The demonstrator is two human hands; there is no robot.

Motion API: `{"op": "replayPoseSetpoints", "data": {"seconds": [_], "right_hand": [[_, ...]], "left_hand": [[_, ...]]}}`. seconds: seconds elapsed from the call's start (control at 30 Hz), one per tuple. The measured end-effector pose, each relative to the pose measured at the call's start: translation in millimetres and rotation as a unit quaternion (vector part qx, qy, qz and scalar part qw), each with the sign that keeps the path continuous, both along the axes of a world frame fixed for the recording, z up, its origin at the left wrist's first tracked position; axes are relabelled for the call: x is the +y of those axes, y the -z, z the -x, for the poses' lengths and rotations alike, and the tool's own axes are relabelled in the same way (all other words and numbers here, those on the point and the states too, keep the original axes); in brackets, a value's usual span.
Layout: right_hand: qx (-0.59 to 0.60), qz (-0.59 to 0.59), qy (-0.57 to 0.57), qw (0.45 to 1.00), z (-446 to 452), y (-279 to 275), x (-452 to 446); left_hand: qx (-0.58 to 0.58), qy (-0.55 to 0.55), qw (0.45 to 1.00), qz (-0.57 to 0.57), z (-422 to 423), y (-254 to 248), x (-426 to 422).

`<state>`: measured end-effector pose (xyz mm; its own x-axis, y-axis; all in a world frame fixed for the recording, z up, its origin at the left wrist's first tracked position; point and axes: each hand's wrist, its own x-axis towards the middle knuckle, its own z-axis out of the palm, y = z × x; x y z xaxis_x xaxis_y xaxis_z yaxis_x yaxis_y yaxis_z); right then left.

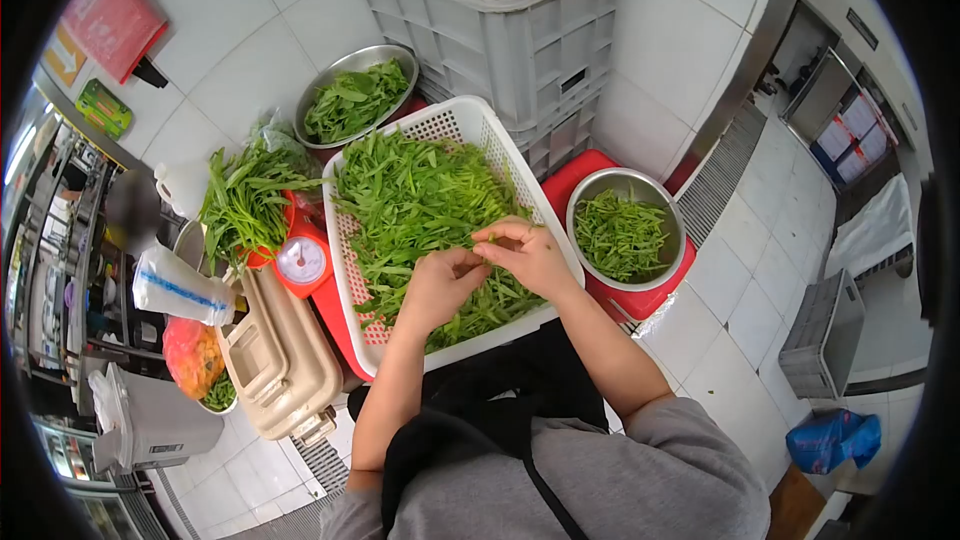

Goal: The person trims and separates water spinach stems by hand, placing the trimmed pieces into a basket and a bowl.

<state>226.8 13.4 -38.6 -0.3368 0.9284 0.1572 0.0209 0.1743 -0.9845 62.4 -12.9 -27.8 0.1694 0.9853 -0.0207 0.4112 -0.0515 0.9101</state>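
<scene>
A white perforated basket (487,120) full of leafy green stems (420,190) lies in front of me. Over its near right part, my left hand (443,285) and my right hand (525,258) meet at the fingertips. Both are closed in a pinch, with a small bit of green at the right fingertips; what the left fingers hold is hidden. To the right, a metal bowl (675,230) on a red stool holds short cut stems (620,235). Behind the basket at the left, another metal bowl (410,65) holds green leaves (355,100).
Left of the basket are a red scale (303,260) bearing long greens (250,200), a beige lidded box (280,350) and a grey bin (165,420). Stacked grey crates (500,40) rise behind. A blue bag (833,440) and a grey crate (822,335) lie at right.
</scene>
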Motion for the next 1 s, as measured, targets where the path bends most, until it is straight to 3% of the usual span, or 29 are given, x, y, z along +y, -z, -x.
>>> {"op": "replayPoseSetpoints", "data": {"seconds": [0.07, 0.17, 0.27, 0.37, 0.4, 0.47, 0.53, 0.6, 0.73, 0.87, 1.0], "right_hand": [[-0.013, -0.046, 0.039, 0.998, 5, 2, 0], [-0.066, -0.292, 0.196, 0.934, 13, -5, 0], [-0.047, -0.016, 0.031, 0.998, -8, 23, 3], [0.122, 0.135, 0.050, 0.982, -17, 23, -5], [0.165, 0.114, 0.076, 0.977, -18, 20, -9], [0.061, 0.060, 0.121, 0.989, -25, 26, -13], [-0.034, -0.001, 0.123, 0.992, -27, 29, -17], [-0.041, -0.007, 0.100, 0.994, -20, 33, -19], [0.027, 0.006, 0.126, 0.992, -17, 33, -13], [0.095, 0.027, 0.135, 0.986, -24, 38, -6], [0.133, 0.034, 0.117, 0.984, -27, 49, -3]], "left_hand": [[0.049, -0.004, 0.999, 0.008, 1, -6, -2], [0.070, -0.009, 0.997, -0.001, 3, -11, -5], [0.091, -0.003, 0.996, -0.020, -3, -18, -4], [0.086, 0.033, 0.996, 0.011, -9, -13, 4], [0.064, 0.018, 0.998, -0.005, -9, -10, 9], [0.021, -0.010, 0.999, -0.044, -10, -1, 26], [0.072, -0.046, 0.990, -0.114, -12, 12, 52], [0.123, -0.045, 0.975, -0.180, -20, 18, 75], [0.429, 0.024, 0.886, -0.174, -41, 31, 74], [0.310, -0.026, 0.931, -0.191, -21, 24, 76], [0.122, -0.098, 0.947, -0.281, 20, -62, 81]]}}
